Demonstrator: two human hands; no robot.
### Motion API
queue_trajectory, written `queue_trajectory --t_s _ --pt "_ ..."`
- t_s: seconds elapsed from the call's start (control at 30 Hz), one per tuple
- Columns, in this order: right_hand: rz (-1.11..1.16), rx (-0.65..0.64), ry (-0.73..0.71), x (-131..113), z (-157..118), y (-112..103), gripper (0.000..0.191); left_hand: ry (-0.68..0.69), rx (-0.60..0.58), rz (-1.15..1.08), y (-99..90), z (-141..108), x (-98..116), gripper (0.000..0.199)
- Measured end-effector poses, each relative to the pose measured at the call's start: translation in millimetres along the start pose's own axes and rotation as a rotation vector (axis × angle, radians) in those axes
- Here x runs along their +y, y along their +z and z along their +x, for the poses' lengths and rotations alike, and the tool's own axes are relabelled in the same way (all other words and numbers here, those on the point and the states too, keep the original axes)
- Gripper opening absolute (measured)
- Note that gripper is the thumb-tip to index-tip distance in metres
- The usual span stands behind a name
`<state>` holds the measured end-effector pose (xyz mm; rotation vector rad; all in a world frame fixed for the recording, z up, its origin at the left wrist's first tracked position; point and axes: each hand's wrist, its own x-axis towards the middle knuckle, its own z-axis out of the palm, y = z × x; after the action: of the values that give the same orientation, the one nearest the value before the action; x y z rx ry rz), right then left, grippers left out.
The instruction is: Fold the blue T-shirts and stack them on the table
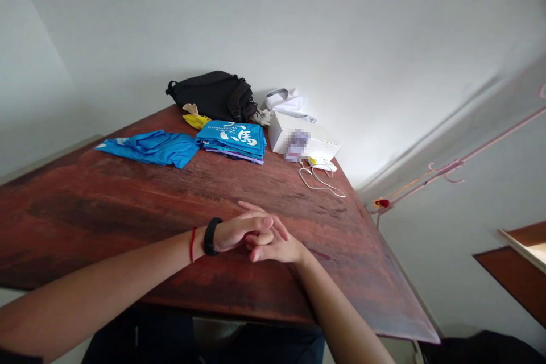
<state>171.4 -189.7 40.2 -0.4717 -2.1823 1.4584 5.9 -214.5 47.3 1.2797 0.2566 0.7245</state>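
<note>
My left hand (239,228), with a black wristband (211,236) and a red string bracelet (192,244) at its wrist, meets my right hand (279,244) above the near part of the table. Their fingers are laced together and closed, with no object visible between them. Beyond them, nearest to the hands, lie a crumpled blue cloth garment (156,147) and a neat stack of folded blue garments (232,139) with white lettering on top. Neither hand touches these.
The dark red-brown wooden table (106,205) carries a black backpack (207,94), a yellow item (196,120), a white box (279,133), a white cloth bag (288,103) and a white cable (318,186). A pink rack rail (447,168) stands at the right, beyond the table's edge.
</note>
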Motion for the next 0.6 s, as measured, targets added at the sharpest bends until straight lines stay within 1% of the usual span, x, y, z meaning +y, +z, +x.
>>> queue_trajectory --t_s 0.1,0.17,0.23,0.3,0.4,0.6 --pt "0.03 -0.006 -0.004 -1.8 0.6 1.8 0.079 -0.037 -0.004 0.01 0.8 -0.3 -0.1 0.053" --pt "0.131 -0.002 0.056 -2.6 -0.2 4.8 0.076 -0.058 0.004 -0.019 0.9 0.1 1.2 0.052" --pt "0.254 0.007 0.114 -2.9 -0.7 8.4 0.076 -0.068 0.038 -0.05 0.3 0.8 2.2 0.049" --pt "0.308 0.048 0.13 -2.6 -0.1 11.3 0.072 -0.063 0.077 -0.06 -0.4 1.7 2.6 0.045" --pt "0.301 0.111 0.109 -0.8 2.0 13.3 0.063 -0.047 0.123 -0.061 -0.6 3.0 2.6 0.043" --pt "0.258 0.139 0.102 6.2 2.5 12.8 0.06 -0.04 0.238 0.007 3.3 4.9 4.0 0.048"
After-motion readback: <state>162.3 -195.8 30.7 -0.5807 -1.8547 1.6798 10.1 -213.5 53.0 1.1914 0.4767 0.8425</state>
